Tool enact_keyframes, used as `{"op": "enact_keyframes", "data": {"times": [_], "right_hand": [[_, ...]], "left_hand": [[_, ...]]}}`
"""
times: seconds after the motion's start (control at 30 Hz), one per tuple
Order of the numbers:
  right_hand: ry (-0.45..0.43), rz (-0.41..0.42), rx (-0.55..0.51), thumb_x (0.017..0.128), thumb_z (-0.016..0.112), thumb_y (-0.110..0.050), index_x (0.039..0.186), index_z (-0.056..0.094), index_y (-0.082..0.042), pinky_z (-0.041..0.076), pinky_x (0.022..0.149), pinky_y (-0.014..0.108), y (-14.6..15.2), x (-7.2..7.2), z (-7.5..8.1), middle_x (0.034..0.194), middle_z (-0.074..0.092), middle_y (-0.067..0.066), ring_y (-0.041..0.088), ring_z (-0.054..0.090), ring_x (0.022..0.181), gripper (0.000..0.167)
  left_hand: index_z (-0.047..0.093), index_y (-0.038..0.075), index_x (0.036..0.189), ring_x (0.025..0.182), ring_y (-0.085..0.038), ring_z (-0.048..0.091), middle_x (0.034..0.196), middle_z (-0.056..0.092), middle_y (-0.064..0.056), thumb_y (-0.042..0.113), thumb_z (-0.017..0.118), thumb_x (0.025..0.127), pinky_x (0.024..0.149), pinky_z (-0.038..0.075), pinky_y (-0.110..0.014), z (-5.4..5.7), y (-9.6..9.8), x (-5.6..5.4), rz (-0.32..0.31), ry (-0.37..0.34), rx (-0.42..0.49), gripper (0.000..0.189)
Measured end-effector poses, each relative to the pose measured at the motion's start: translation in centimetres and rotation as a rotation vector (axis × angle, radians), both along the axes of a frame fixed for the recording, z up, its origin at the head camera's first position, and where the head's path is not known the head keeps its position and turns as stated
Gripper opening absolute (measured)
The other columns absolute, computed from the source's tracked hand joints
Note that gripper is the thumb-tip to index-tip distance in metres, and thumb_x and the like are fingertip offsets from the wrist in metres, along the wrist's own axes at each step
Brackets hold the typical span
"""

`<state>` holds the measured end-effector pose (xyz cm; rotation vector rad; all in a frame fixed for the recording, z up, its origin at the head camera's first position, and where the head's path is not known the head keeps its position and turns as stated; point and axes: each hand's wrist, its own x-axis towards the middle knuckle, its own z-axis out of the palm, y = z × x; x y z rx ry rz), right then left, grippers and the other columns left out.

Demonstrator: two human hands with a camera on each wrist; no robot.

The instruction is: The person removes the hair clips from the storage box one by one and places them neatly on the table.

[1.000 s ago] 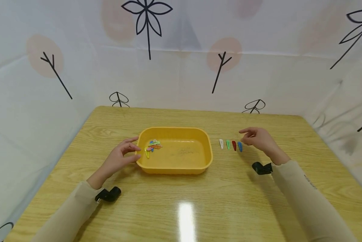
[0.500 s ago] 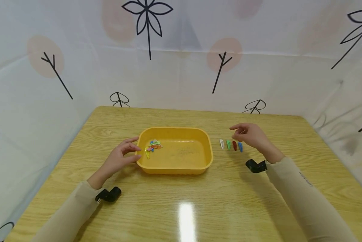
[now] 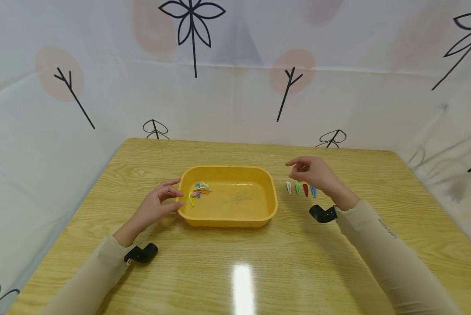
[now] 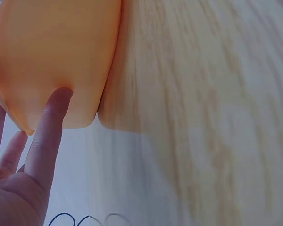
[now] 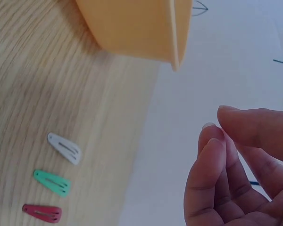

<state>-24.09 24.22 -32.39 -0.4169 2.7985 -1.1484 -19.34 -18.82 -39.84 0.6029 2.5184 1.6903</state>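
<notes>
My left hand (image 3: 153,205) rests at the left end of a yellow plastic tub (image 3: 227,222). In the left wrist view its thumb (image 4: 49,122) lies straight against the outer wall, other fingers by the rim. Inside the tub's left part lies a small heap of colourful snap hair clips (image 3: 202,188), a yellow clip (image 3: 191,200) beside it. My right hand (image 3: 318,175) hovers above the table right of the tub, fingers loosely bent, nothing between them. Beneath it are a white clip (image 5: 64,148), a green clip (image 5: 52,182), a red clip (image 5: 42,213) and a blue clip (image 3: 313,191) in a row.
The tub stands on a wood-grain table (image 3: 204,271). A pale cloth (image 3: 235,109) with plant drawings hangs behind and at the sides. A black camera mount (image 3: 141,253) sits at the left wrist, and another mount (image 3: 322,214) at the right.
My right hand has moved left, from beside the blue clip to above the white and green clips, toward the tub. The left hand, tub and clips have stayed put.
</notes>
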Motion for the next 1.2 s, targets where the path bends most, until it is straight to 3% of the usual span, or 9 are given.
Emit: {"op": "enact_keyframes", "data": {"times": [0.13, 0.2, 0.33, 0.43, 0.97, 1.2], "right_hand": [[0.003, 0.017, 0.001, 0.089, 0.063, -0.01, 0.117, 0.061, -0.004, 0.052, 0.076, 0.044, -0.7, 0.0, 0.2, 0.089, 0.06, 0.01, 0.029, 0.06, 0.085, 0.029], [0.002, 0.028, 0.001, 0.09, 0.062, -0.011, 0.117, 0.062, -0.005, 0.053, 0.067, 0.043, -1.0, 0.0, 0.4, 0.089, 0.06, 0.01, 0.027, 0.06, 0.083, 0.028], [0.003, 0.047, -0.005, 0.09, 0.062, -0.012, 0.117, 0.062, -0.007, 0.053, 0.062, 0.036, -1.9, 0.0, 0.7, 0.089, 0.06, 0.009, 0.024, 0.06, 0.082, 0.027], [0.007, 0.055, -0.001, 0.089, 0.062, -0.011, 0.116, 0.063, -0.007, 0.052, 0.07, 0.035, -2.7, 0.0, 0.8, 0.089, 0.06, 0.008, 0.025, 0.06, 0.083, 0.027], [0.003, 0.142, -0.042, 0.088, 0.065, -0.007, 0.114, 0.064, -0.003, 0.05, 0.068, 0.031, -7.0, -0.7, 0.9, 0.088, 0.059, 0.009, 0.022, 0.056, 0.078, 0.027], [-0.005, 0.211, -0.084, 0.087, 0.064, -0.006, 0.115, 0.064, -0.001, 0.051, 0.07, 0.039, -8.9, -1.6, 0.5, 0.086, 0.059, 0.008, 0.023, 0.056, 0.075, 0.028]], "left_hand": [[0.061, -0.003, 0.101, 0.114, -0.033, 0.05, 0.144, 0.034, -0.009, 0.014, 0.068, 0.087, 0.09, 0.047, -0.034, -0.1, 0.1, 0.0, 0.001, 0.013, -0.006, 0.024], [0.061, -0.004, 0.102, 0.114, -0.033, 0.05, 0.144, 0.033, -0.009, 0.014, 0.068, 0.087, 0.09, 0.047, -0.033, 0.0, 0.1, 0.0, 0.004, 0.011, -0.009, 0.024], [0.061, -0.004, 0.102, 0.114, -0.033, 0.05, 0.145, 0.033, -0.008, 0.015, 0.068, 0.087, 0.089, 0.047, -0.032, 0.1, 0.1, 0.1, 0.006, 0.003, -0.012, 0.026], [0.061, -0.004, 0.103, 0.114, -0.032, 0.05, 0.145, 0.033, -0.008, 0.015, 0.068, 0.087, 0.091, 0.046, -0.035, 0.1, 0.1, 0.0, 0.004, 0.003, -0.014, 0.026], [0.062, -0.002, 0.102, 0.113, -0.032, 0.05, 0.144, 0.035, -0.008, 0.016, 0.069, 0.086, 0.097, 0.041, -0.046, -0.1, 0.1, -0.1, 0.009, 0.018, -0.014, 0.025], [0.063, -0.002, 0.102, 0.113, -0.032, 0.05, 0.144, 0.034, -0.008, 0.015, 0.069, 0.086, 0.1, 0.036, -0.049, -0.2, 0.0, -0.1, 0.005, 0.027, -0.008, 0.024]]}}
